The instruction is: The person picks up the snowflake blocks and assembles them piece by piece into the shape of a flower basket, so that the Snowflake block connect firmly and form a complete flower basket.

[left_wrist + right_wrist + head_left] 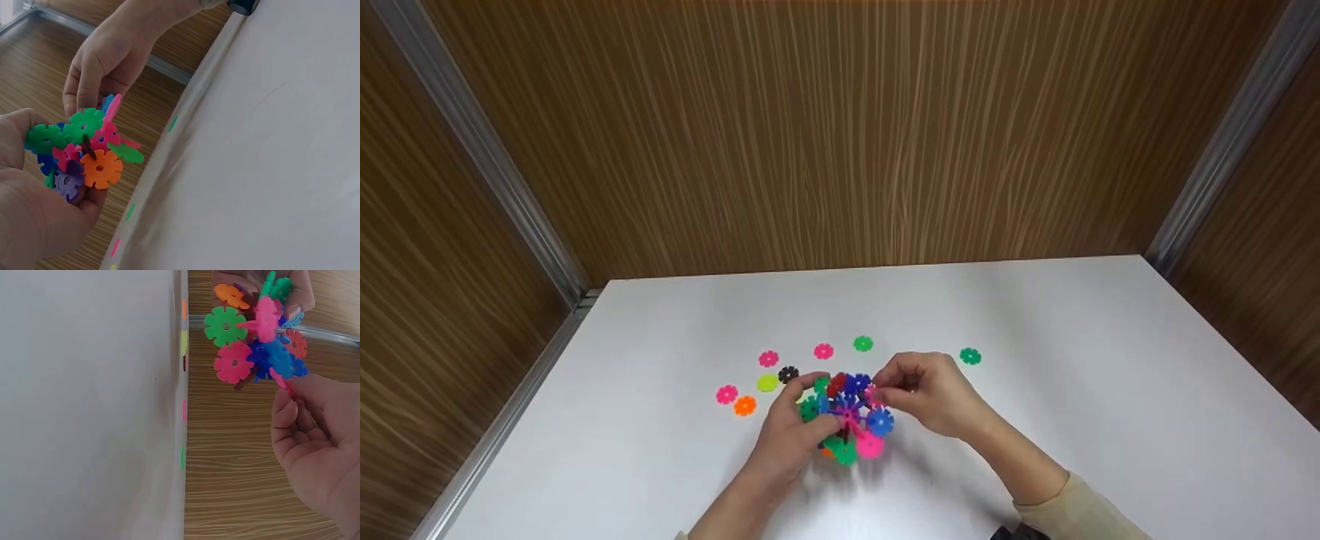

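Observation:
A ball-like cluster of interlocked plastic snowflake discs point(847, 415), in pink, blue, green, red, orange and purple, is held up over the white table. My left hand point(793, 433) grips it from the left, thumb across the near side and fingers round the back. At its right side my right hand point(934, 394) pinches a pink notched disc point(280, 381) between thumb and fingertips, at the edge of the cluster. In the left wrist view an orange disc point(101, 169) and a purple disc point(67, 184) show on the cluster's underside, close to the left fingers.
Loose discs lie on the white table point(660, 337): pink point(727, 394), orange point(745, 406), yellow point(767, 383) and black point(788, 374) to the left, more pink and green ones behind. One green disc point(970, 356) lies off to the right. Wood-grain panels point(855, 135) enclose the table.

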The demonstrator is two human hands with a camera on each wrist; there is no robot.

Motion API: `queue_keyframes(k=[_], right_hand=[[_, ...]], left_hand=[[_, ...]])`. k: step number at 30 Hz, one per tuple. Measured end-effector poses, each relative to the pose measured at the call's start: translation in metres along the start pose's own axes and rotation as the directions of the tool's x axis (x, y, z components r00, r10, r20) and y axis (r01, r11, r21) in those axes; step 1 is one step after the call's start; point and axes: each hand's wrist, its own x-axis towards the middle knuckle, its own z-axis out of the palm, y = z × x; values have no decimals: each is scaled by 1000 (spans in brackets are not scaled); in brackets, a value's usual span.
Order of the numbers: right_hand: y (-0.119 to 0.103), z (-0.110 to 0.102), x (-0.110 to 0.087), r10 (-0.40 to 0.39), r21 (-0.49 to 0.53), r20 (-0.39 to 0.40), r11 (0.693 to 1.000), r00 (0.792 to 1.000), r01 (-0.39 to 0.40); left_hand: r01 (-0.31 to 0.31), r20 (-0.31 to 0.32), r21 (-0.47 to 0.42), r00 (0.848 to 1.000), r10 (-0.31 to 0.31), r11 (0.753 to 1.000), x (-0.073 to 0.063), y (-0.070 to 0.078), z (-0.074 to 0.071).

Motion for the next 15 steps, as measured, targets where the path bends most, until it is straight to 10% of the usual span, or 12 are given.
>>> queue_keyframes(k=[15], right_hand=[[5,2,-1,40,30,14,999,999,-40]], left_hand=[[65,-33,1,997,-65,998,3,-3,0]])
